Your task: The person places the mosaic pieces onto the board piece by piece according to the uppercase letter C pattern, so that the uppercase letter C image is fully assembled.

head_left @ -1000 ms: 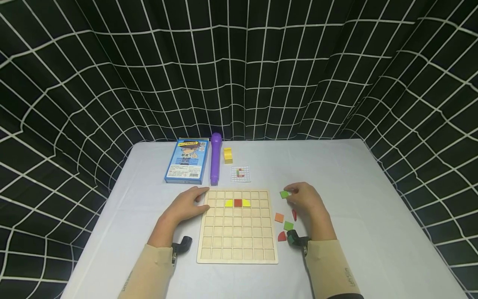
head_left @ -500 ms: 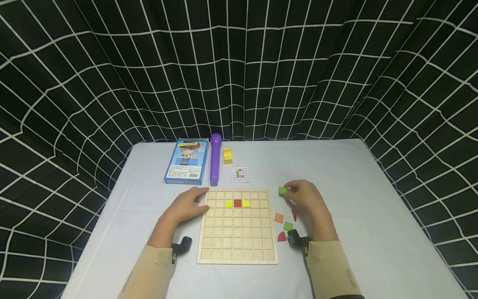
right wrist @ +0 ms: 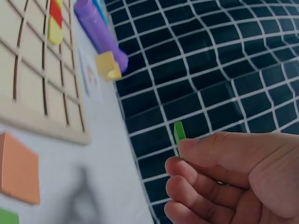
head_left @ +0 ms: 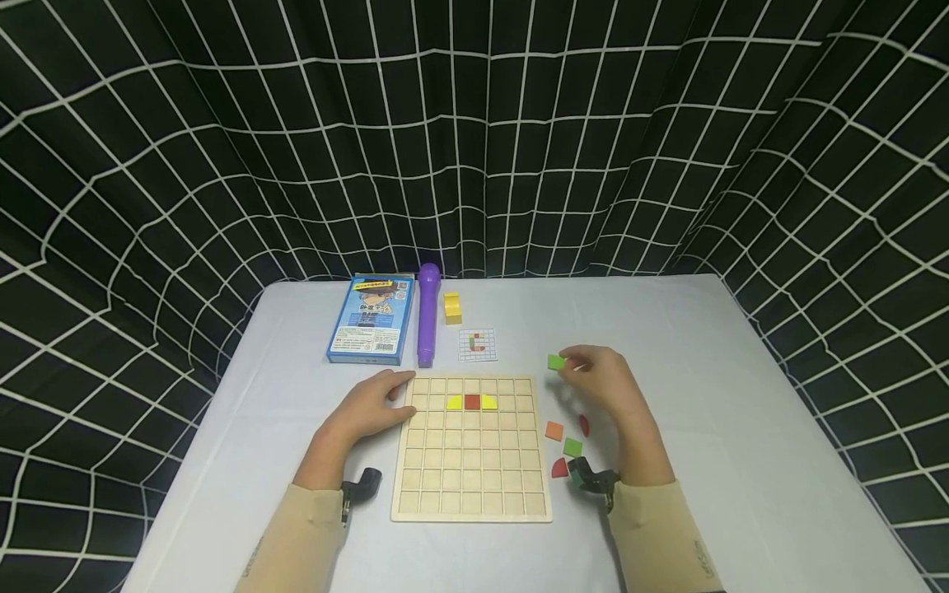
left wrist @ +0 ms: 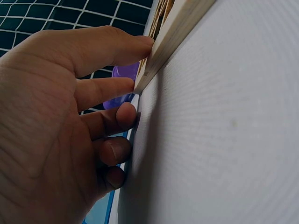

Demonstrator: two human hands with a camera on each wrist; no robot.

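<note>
My right hand [head_left: 599, 375] pinches a thin green square tile [head_left: 555, 362] between thumb and fingertips, raised over the table beyond the board's back right corner. The right wrist view shows the tile [right wrist: 179, 130] edge-on at the thumb tip. My left hand [head_left: 371, 405] lies at the back left corner of a wooden grid board [head_left: 471, 461]. Its thumb and index finger [left wrist: 105, 88] extend against the board's edge, while the other fingers curl loosely. On the board, a red square [head_left: 472, 402] sits between two yellow rounded pieces in the second row from the back.
Right of the board lie an orange square [head_left: 554, 431], another green square [head_left: 573, 447] and red curved pieces [head_left: 559, 468]. Behind it are a pattern card [head_left: 478, 346], a yellow block [head_left: 453, 309], a purple microphone-shaped stick [head_left: 427, 317] and a blue box [head_left: 372, 319]. Gridded black curtains surround the table.
My right hand has lifted the green tile and moved it away from me and slightly left, with its tilt changing on the way. The left hand and the board have stayed put.
</note>
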